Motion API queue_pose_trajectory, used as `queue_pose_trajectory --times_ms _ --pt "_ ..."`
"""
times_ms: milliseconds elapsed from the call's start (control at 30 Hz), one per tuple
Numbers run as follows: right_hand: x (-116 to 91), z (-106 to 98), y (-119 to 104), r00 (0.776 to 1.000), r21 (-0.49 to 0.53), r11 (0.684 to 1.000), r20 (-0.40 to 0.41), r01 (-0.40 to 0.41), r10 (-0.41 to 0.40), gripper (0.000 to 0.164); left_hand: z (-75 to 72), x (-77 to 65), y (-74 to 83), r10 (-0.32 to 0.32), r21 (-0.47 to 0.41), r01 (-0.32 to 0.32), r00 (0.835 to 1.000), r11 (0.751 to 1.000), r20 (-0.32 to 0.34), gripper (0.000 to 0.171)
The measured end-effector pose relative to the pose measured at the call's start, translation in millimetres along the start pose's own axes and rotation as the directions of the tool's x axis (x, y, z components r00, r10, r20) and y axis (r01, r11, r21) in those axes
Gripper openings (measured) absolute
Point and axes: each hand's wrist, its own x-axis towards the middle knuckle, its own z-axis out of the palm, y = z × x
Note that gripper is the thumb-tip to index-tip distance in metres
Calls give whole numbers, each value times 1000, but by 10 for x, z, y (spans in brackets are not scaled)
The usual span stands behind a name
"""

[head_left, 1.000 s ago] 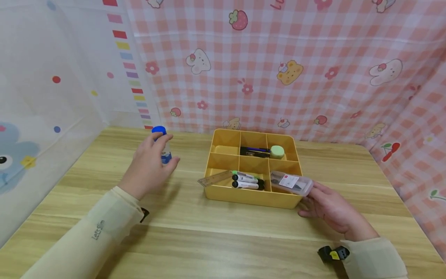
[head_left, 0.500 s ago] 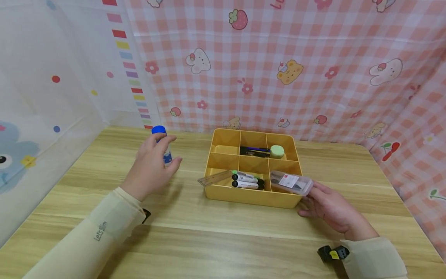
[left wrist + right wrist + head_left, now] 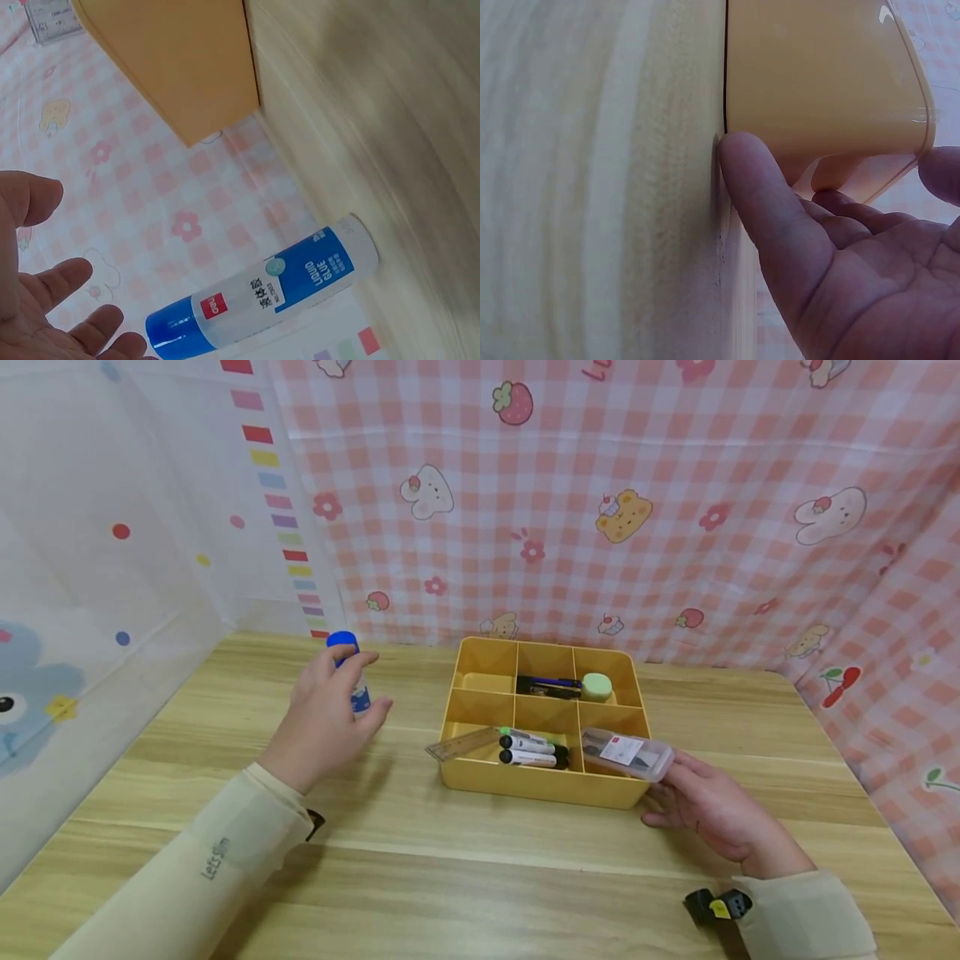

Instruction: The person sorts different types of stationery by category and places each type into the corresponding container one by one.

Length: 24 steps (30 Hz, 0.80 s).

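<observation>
A liquid glue bottle (image 3: 262, 289) with a blue cap stands upright on the table at left. My left hand (image 3: 318, 714) is beside it, fingers spread and loosely bent. In the left wrist view those fingertips lie close to the cap; whether they touch it I cannot tell. The yellow divided box (image 3: 540, 789) sits at the centre. My right hand (image 3: 855, 262) rests at its near right corner, thumb low and the other fingers along the side. Over that corner a clear plastic case (image 3: 626, 752) leans out of the box, close above the right fingers.
Inside the box are several markers (image 3: 534, 758), a ruler (image 3: 461, 744) jutting over the left rim, dark pens (image 3: 551, 690) and a pale green rounded block (image 3: 596, 687). A checked cloth (image 3: 480, 527) hangs behind the wooden table (image 3: 450, 893).
Over the last second my left hand has shifted very slightly to the right by the glue bottle. The right hand, the box and its contents look the same.
</observation>
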Motion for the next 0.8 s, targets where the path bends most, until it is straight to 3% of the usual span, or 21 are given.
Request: queue_pose_trajectory --times_ms 667,800 --pt "2 -2 3 1000 -7 1000 6 11 -11 72 109 -5 50 65 28 -69 990 997 125 60" --pt "-1 -3 5 1000 -7 1000 11 21 -21 72 110 -2 47 63 29 -66 991 997 117 60"
